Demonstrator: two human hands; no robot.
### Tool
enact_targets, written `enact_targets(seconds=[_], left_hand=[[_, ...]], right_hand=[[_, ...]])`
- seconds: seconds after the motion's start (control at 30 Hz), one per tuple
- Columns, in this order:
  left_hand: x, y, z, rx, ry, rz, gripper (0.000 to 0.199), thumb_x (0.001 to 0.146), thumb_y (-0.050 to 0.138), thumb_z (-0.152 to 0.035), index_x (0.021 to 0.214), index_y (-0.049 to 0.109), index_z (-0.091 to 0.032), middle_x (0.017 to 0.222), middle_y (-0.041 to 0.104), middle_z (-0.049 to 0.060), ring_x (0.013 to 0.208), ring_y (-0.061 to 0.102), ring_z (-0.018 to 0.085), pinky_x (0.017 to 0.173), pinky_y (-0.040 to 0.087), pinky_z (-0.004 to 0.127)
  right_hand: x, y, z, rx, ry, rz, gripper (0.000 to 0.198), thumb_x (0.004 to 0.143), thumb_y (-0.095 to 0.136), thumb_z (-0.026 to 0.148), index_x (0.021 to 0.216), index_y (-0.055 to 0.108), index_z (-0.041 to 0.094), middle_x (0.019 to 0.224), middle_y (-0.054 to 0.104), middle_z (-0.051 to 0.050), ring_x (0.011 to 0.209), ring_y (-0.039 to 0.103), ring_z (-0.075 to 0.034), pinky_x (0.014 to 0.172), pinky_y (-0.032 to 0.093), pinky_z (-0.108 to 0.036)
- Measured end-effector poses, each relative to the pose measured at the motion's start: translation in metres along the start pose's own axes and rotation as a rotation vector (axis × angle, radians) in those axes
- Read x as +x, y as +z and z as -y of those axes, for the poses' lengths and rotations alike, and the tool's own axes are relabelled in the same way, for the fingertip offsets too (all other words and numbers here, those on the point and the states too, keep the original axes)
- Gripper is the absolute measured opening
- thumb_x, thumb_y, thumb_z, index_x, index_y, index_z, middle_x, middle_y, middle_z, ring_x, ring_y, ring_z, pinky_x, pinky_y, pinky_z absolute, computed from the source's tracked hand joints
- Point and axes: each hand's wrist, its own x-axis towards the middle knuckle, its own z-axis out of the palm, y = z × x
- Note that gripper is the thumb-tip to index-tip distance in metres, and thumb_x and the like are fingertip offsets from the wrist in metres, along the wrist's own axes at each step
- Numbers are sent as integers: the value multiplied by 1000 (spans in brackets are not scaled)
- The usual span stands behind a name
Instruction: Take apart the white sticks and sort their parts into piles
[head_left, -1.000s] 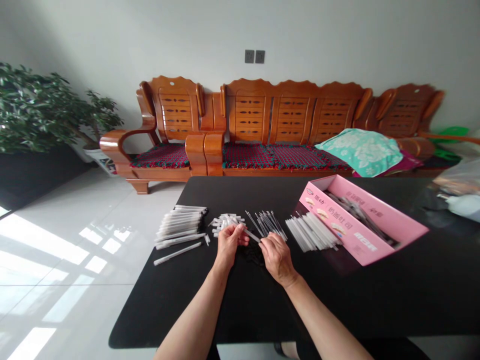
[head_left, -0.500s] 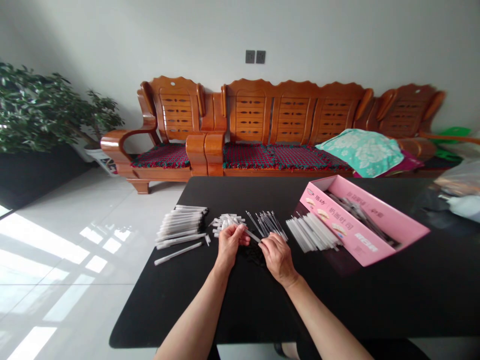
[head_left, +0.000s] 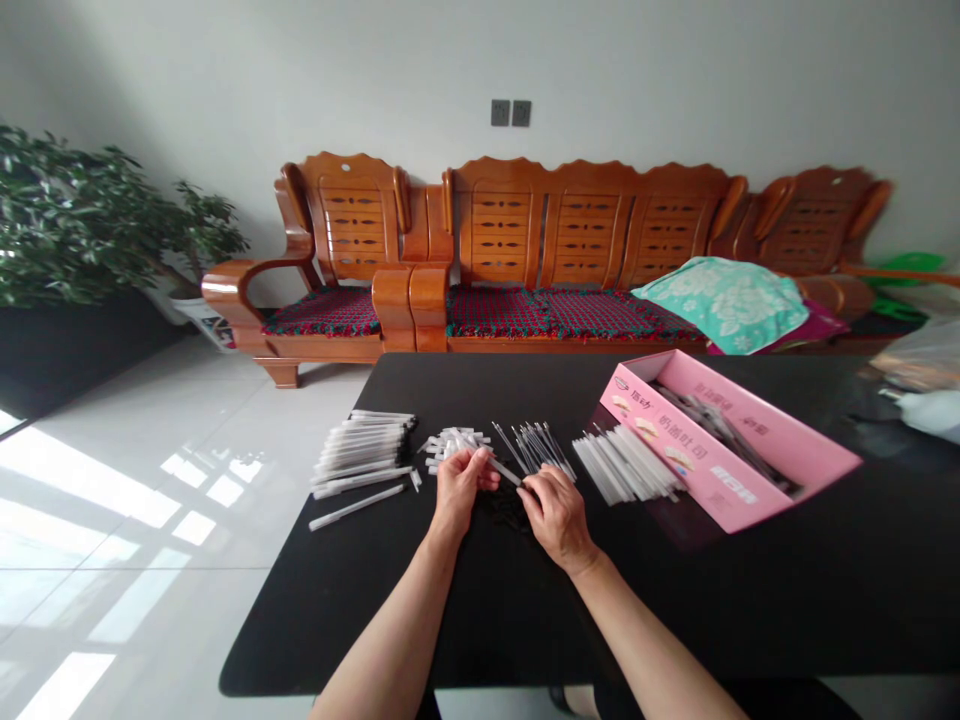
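Note:
Between my two hands runs a whitish pen barrel (head_left: 505, 472), slanting down to the right. My left hand (head_left: 459, 487) pinches its upper left end, and the fingers of my right hand (head_left: 555, 510) close round its lower right end. Small black parts (head_left: 508, 512) lie on the table just below the barrel. Beyond my left hand is a heap of white pen caps (head_left: 454, 442). Dark ink refills (head_left: 536, 445) fan out behind my right hand. To the right lies a row of pale pen barrels (head_left: 626, 465); to the left, a stack of capped pens (head_left: 360, 450).
A pink box (head_left: 720, 460) with dark, thin pieces inside stands on the black table (head_left: 360, 610) at the right. One single pen (head_left: 356, 507) lies nearer the left edge. A clear plastic bag (head_left: 926, 355) is at the far right. Behind the table stands a wooden sofa (head_left: 585, 215).

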Motion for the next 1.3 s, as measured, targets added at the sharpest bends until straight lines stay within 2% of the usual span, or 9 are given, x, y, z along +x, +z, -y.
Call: enact_targets(seconds=[0.07,0.23,0.43,0.63,0.8,0.97,1.13,1.3], left_hand=[[0,0,0,-2,1,-2,45,70,76,-51,80,68,-8,59,65,4,49,62,12,49,52,21],[0,-1,1,4,-2,-2,46,68,77,-53,78,68,-9,59,65,4,49,63,13,49,53,22],[1,-1,2,4,-3,-1,45,69,77,-52,79,68,-9,59,65,4,49,63,13,49,53,22],[1,-1,2,10,3,0,44,70,76,-51,79,68,-8,58,65,4,49,63,13,49,53,22],[1,-1,2,14,4,-8,46,68,77,-53,79,68,-9,58,64,4,50,63,13,48,53,22],[1,-1,2,5,1,-4,46,68,77,-52,78,68,-9,58,64,4,49,63,13,48,53,22],[1,-1,2,4,4,-8,45,69,77,-52,79,68,-9,59,65,4,49,63,13,49,53,22],[2,-2,3,9,9,0,44,71,76,-50,79,68,-8,59,65,4,50,63,13,49,53,22]], right_hand=[[0,-1,0,10,5,5,5,92,53,19,92,58,18,79,60,-6,85,55,-22,88,48,-42],[1,-1,2,-14,-2,44,15,93,48,13,84,58,20,76,59,-5,84,56,-22,88,48,-41],[1,-1,1,6,14,-14,4,92,54,19,93,58,19,80,60,-6,87,56,-23,89,48,-43],[1,0,1,-12,-2,23,12,93,50,14,88,59,19,79,61,-6,86,56,-22,87,49,-42],[0,1,0,2,13,-6,6,92,55,21,95,60,19,81,62,-6,87,57,-23,88,49,-44],[1,1,0,-7,-3,23,11,93,50,15,89,59,19,79,61,-6,86,56,-22,88,48,-42],[0,0,0,-3,15,11,6,92,56,21,95,58,17,81,61,-7,87,55,-23,89,48,-44],[1,0,0,-10,8,31,11,93,50,15,88,58,19,79,60,-6,86,56,-23,87,48,-42]])
